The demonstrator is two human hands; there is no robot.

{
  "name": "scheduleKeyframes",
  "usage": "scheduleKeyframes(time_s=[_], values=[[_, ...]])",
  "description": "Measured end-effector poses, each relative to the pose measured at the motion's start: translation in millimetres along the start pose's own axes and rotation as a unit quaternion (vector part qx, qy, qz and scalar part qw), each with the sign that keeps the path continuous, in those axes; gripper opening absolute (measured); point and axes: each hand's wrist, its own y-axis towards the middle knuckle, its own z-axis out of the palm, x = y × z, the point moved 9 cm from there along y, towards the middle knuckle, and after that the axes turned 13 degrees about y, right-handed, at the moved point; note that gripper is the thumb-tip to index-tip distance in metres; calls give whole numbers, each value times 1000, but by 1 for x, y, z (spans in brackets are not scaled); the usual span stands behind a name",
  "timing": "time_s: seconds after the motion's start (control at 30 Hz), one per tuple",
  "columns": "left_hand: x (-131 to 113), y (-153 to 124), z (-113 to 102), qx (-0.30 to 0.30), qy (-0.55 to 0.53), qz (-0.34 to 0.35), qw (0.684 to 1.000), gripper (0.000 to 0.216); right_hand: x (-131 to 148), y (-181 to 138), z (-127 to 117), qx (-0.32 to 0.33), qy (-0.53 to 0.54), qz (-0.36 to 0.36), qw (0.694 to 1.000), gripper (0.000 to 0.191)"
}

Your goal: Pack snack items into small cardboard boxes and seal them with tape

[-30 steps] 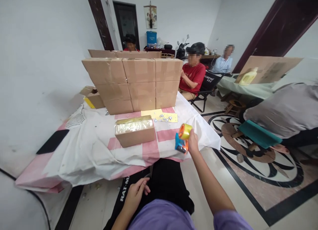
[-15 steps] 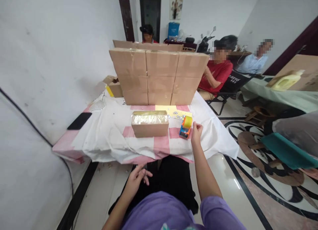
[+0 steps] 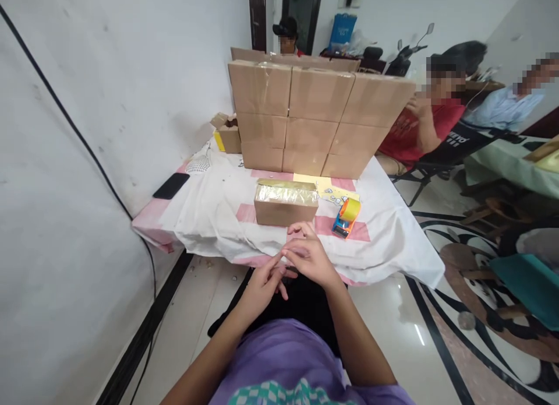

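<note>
My two hands meet above my lap, just short of the table's near edge. My left hand (image 3: 262,284) stretches its fingers up to the fingers of my right hand (image 3: 308,255), which are loosely spread. Neither hand holds anything that I can see. Just beyond them a small cardboard box (image 3: 286,204) with shiny tape across its top lies on the white and pink tablecloth (image 3: 218,212). An orange and blue tape dispenser (image 3: 346,217) with a yellow roll lies on the cloth to the box's right, apart from both hands.
A wall of stacked cardboard boxes (image 3: 314,119) stands at the table's far end, with a yellow sticker sheet (image 3: 332,190) before it. An open small box (image 3: 229,131) and a black phone (image 3: 171,185) lie at the left. A person in red (image 3: 432,125) sits at the right.
My right hand let go of the tape dispenser, which now lies on the cloth, and drew back to meet my left hand, which rose from my lap. My view turned left.
</note>
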Motion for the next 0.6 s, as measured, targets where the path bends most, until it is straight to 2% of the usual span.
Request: scheduleKeyframes(time_s=[0.13, 0.17, 0.23, 0.3, 0.4, 0.5, 0.6], values=[[19, 6, -5, 22, 6, -32, 999, 77, 39, 9, -73, -145, -28, -71, 987, 12], [26, 9, -9, 15, 11, -38, 999, 78, 48, 11, -89, -164, -44, -80, 982, 11], [37, 14, -18, -6, 20, -40, 999, 81, 58, 20, -106, -144, -62, -76, 985, 10], [36, 20, -28, -29, 33, -27, 999, 82, 60, 36, -108, -88, -43, -60, 993, 11], [9, 33, -52, -92, 51, 25, 994, 77, 45, 75, -96, -19, -20, -32, 999, 14], [-33, 57, -73, -147, 108, 85, 980, 72, 2, 124, -70, 43, -37, 20, 998, 18], [-68, 96, -75, -145, 298, 124, 935, 64, -54, 163, -50, 67, -83, 58, 993, 17]])
